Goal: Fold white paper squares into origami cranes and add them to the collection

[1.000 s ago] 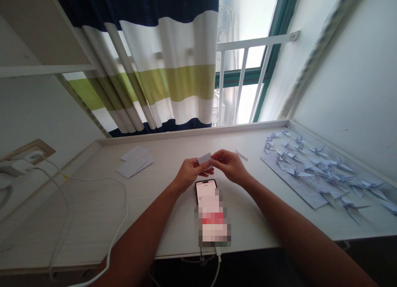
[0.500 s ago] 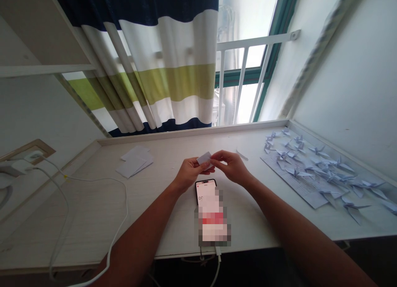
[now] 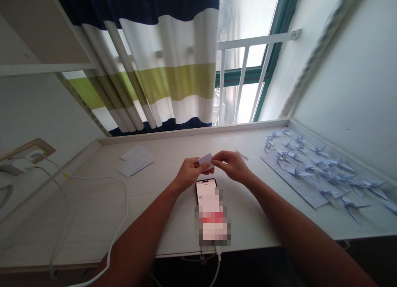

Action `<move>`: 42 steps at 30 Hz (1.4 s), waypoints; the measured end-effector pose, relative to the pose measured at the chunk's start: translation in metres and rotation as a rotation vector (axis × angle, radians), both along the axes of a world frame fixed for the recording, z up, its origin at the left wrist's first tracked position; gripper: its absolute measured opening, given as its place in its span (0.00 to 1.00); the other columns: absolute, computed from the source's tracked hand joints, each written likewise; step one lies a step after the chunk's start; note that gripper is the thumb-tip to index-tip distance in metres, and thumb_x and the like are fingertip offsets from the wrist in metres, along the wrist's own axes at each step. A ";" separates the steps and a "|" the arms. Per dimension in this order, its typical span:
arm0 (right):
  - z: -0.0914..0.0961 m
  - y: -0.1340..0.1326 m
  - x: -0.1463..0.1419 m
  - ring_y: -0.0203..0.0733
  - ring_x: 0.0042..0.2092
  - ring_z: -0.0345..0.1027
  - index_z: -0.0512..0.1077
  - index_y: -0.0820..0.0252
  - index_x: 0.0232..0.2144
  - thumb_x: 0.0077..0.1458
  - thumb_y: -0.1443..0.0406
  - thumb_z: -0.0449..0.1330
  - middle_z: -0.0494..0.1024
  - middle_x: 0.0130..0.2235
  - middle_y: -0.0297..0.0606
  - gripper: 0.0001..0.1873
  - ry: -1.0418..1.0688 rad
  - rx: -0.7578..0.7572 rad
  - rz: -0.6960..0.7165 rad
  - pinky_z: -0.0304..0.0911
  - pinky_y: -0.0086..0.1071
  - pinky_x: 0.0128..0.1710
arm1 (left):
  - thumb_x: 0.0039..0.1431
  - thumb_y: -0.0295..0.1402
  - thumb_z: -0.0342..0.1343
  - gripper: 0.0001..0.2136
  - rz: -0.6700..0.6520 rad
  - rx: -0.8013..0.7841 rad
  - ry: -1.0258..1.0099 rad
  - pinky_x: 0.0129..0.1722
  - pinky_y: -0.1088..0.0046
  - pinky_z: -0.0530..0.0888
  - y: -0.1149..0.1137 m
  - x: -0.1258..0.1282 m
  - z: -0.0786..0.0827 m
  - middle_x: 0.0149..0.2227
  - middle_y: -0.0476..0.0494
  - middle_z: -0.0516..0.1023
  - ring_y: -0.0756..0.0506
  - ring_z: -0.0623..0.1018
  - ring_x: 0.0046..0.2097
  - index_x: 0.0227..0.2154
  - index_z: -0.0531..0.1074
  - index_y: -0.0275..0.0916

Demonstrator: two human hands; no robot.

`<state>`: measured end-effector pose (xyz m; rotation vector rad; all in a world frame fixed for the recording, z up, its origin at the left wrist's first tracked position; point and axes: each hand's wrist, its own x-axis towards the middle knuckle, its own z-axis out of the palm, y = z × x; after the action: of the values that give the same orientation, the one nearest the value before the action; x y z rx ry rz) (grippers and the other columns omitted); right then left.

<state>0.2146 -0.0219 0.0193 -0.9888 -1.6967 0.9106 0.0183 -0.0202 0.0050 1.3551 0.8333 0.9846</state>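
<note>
Both hands meet above the middle of the desk, pinching a small folded piece of pale lilac paper (image 3: 205, 159) between them. My left hand (image 3: 190, 173) grips its left side with thumb and fingers. My right hand (image 3: 231, 166) holds the other side at the fingertips. Just below the hands, a smartphone (image 3: 204, 191) lies on the desk with its lower screen pixelated. A white cable runs from its bottom end over the desk's front edge.
A pile of loose paper squares (image 3: 134, 161) lies left of my hands. Several origami cranes (image 3: 319, 154) rest on a printed sheet (image 3: 294, 180) at right. A white charging cable (image 3: 125, 204) loops from a wall socket (image 3: 34, 155). A small paper strip (image 3: 242, 155) lies beyond my right hand.
My hands stay almost still around the folded paper. The whole view shifts very slightly with my head.
</note>
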 end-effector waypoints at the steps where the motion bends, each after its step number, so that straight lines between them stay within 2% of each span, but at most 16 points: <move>1: -0.001 0.000 -0.001 0.44 0.36 0.77 0.78 0.58 0.32 0.52 0.58 0.69 0.83 0.34 0.39 0.09 0.036 -0.012 -0.005 0.73 0.41 0.41 | 0.51 0.47 0.70 0.23 0.001 -0.003 -0.006 0.42 0.61 0.80 0.000 0.000 0.000 0.35 0.34 0.85 0.38 0.85 0.38 0.41 0.80 0.30; 4: -0.003 0.001 -0.003 0.43 0.35 0.76 0.76 0.58 0.33 0.50 0.57 0.71 0.82 0.34 0.38 0.13 0.131 -0.047 -0.004 0.74 0.40 0.39 | 0.51 0.47 0.70 0.24 0.001 -0.014 -0.021 0.43 0.60 0.80 0.000 0.001 0.000 0.35 0.34 0.85 0.38 0.85 0.39 0.42 0.80 0.30; 10: -0.004 0.001 -0.003 0.42 0.35 0.76 0.75 0.58 0.33 0.49 0.55 0.72 0.82 0.34 0.38 0.15 0.185 -0.063 -0.001 0.74 0.39 0.38 | 0.49 0.46 0.71 0.25 -0.003 -0.058 -0.059 0.44 0.58 0.80 -0.002 0.002 0.004 0.35 0.34 0.85 0.37 0.85 0.38 0.42 0.80 0.29; 16: -0.001 0.000 -0.002 0.43 0.37 0.78 0.77 0.59 0.42 0.49 0.56 0.72 0.83 0.35 0.39 0.20 0.208 -0.119 0.067 0.75 0.39 0.40 | 0.50 0.47 0.70 0.26 -0.053 -0.077 -0.075 0.46 0.58 0.80 -0.004 0.003 0.004 0.37 0.33 0.85 0.38 0.85 0.41 0.44 0.80 0.29; 19: -0.003 0.000 -0.004 0.44 0.38 0.78 0.78 0.60 0.39 0.48 0.56 0.73 0.84 0.37 0.40 0.18 0.250 -0.160 0.079 0.74 0.39 0.41 | 0.49 0.48 0.71 0.27 -0.049 -0.102 -0.059 0.43 0.59 0.81 -0.004 0.003 0.004 0.36 0.33 0.85 0.38 0.85 0.39 0.42 0.80 0.28; 25: -0.006 0.003 -0.006 0.38 0.28 0.72 0.79 0.60 0.37 0.46 0.56 0.74 0.79 0.27 0.33 0.18 0.274 -0.148 0.023 0.69 0.34 0.31 | 0.49 0.46 0.71 0.25 -0.068 -0.111 -0.058 0.40 0.62 0.81 -0.004 0.004 0.001 0.35 0.33 0.85 0.39 0.85 0.36 0.41 0.79 0.29; 29: -0.005 0.004 -0.002 0.38 0.28 0.71 0.78 0.60 0.41 0.48 0.57 0.73 0.78 0.27 0.33 0.20 0.236 -0.117 -0.010 0.68 0.34 0.30 | 0.52 0.46 0.70 0.23 -0.087 -0.092 -0.037 0.39 0.63 0.80 -0.003 0.004 -0.002 0.35 0.33 0.85 0.40 0.85 0.36 0.42 0.78 0.29; 33: -0.004 0.002 0.000 0.39 0.29 0.71 0.78 0.59 0.45 0.53 0.59 0.69 0.78 0.28 0.33 0.18 0.136 -0.096 0.037 0.69 0.35 0.32 | 0.53 0.46 0.69 0.22 -0.118 -0.080 -0.011 0.39 0.66 0.78 -0.001 0.003 -0.005 0.33 0.35 0.84 0.43 0.84 0.34 0.38 0.78 0.30; 38: 0.000 -0.002 0.000 0.44 0.44 0.75 0.79 0.56 0.47 0.57 0.64 0.65 0.81 0.43 0.40 0.15 -0.048 -0.018 0.111 0.69 0.41 0.46 | 0.55 0.46 0.67 0.19 -0.214 -0.083 0.111 0.33 0.71 0.74 -0.002 -0.001 -0.002 0.28 0.39 0.82 0.47 0.79 0.29 0.30 0.76 0.31; 40: 0.002 -0.004 -0.001 0.46 0.46 0.75 0.79 0.56 0.45 0.58 0.63 0.64 0.82 0.44 0.40 0.12 -0.118 -0.003 0.131 0.68 0.42 0.47 | 0.55 0.45 0.66 0.18 -0.262 -0.092 0.157 0.32 0.72 0.72 -0.004 -0.004 0.002 0.26 0.42 0.80 0.49 0.78 0.28 0.28 0.75 0.32; 42: 0.003 -0.005 -0.001 0.45 0.44 0.75 0.80 0.56 0.43 0.60 0.63 0.63 0.82 0.42 0.40 0.10 -0.154 0.023 0.142 0.68 0.42 0.45 | 0.55 0.45 0.66 0.17 -0.306 -0.108 0.165 0.33 0.71 0.72 -0.005 -0.006 0.007 0.25 0.43 0.79 0.49 0.77 0.28 0.27 0.74 0.33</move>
<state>0.2139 -0.0265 0.0222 -0.9536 -1.9230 0.9233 0.0126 -0.0249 0.0120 1.4328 0.7617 0.5893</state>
